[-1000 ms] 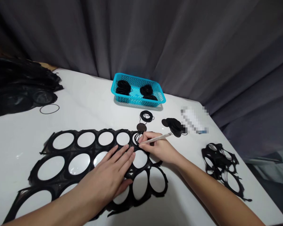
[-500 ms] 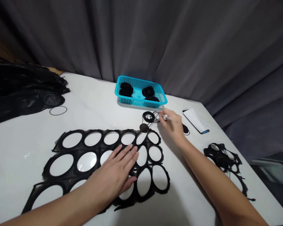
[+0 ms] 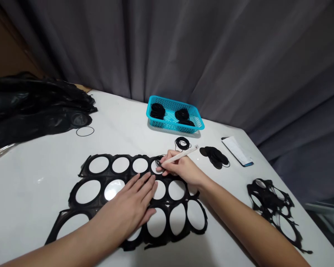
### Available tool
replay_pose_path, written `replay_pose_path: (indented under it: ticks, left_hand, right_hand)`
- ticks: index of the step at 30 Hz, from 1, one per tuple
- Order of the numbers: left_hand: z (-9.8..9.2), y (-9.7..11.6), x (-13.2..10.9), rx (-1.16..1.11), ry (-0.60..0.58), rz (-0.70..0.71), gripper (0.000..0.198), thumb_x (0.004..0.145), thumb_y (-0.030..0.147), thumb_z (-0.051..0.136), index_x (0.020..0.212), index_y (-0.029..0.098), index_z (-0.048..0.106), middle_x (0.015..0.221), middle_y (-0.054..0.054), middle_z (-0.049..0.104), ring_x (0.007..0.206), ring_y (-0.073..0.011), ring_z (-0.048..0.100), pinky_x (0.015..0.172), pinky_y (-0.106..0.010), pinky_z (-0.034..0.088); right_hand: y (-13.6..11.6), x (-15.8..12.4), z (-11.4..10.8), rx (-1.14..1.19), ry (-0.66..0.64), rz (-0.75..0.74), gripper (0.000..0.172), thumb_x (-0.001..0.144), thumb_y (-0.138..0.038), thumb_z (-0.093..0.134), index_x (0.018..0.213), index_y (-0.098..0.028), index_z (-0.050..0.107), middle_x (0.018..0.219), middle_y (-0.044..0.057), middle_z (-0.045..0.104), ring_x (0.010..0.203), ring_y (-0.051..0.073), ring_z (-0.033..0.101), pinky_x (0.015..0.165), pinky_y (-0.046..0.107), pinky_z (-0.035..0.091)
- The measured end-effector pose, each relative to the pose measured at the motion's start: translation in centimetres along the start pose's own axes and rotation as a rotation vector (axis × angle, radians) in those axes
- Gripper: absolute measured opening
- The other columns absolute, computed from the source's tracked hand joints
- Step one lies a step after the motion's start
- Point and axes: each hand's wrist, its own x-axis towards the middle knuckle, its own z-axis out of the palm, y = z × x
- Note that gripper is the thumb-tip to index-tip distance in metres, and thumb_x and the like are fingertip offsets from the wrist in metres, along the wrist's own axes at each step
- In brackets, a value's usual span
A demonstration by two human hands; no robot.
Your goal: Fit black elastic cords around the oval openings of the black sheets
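The right hand has moved from beyond the perforated black sheet to its far row, pinching a white stick — the left hand lies flat on the sheet, gripping nothing.

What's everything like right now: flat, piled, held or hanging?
White stick: held, slanted
Right hand: gripping stick
Left hand: open, palm down
Holey black sheet: spread flat
Basket: upright, holding black bundles
Cord coil: wound
Black discs: piled, overlapping
Thin ring: lying flat
Paper: lying flat
Holey scrap: crumpled
Black heap: bunched
Curtain: hanging in folds
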Motion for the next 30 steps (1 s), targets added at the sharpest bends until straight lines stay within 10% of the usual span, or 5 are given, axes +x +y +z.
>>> replay_pose_path:
  ticks: [30]
  left_hand:
    - [1.0, 0.3, -0.6, -0.090, -0.010, -0.036, 0.051, 0.098, 0.037, 0.052, 0.140, 0.009, 0.051, 0.143, -0.017, 0.056, 0.133, -0.0332, 0.051, 0.114, -0.048, 0.031]
  right_hand:
    - [1.9, -1.1, 0.5, -0.943, 0.028, -0.558, 0.010, 0.093, -0.015, 0.048, 0.090, -0.022, 0.055, 0.096, 0.008, 0.065, 0.090, 0.024, 0.056, 0.078, 0.034, 0.043]
